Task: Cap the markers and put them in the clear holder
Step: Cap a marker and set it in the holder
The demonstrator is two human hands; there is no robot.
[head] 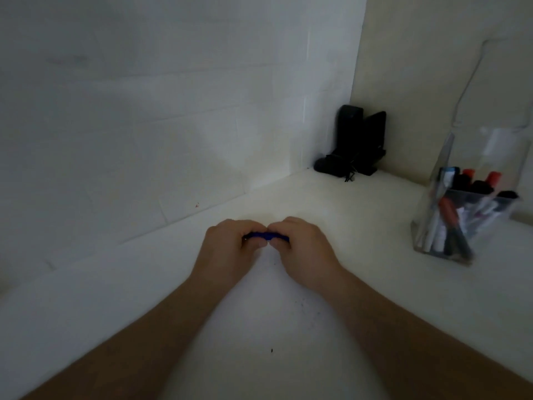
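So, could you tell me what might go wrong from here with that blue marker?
1. Both hands, left hand and right hand, cover most of the blue marker, so whether the cap is fully on is hidden; it may go in loosely capped.
2. The clear holder already looks crowded with leaning markers; pushing another in could snag them or tip it.
3. The holder stands far to the right, and a hasty reach might knock it.

A blue marker (265, 235) against a white table (288, 327). Red and black caps fill the clear holder (427, 226). A black device (354, 140) beside white brick wall (144, 111).
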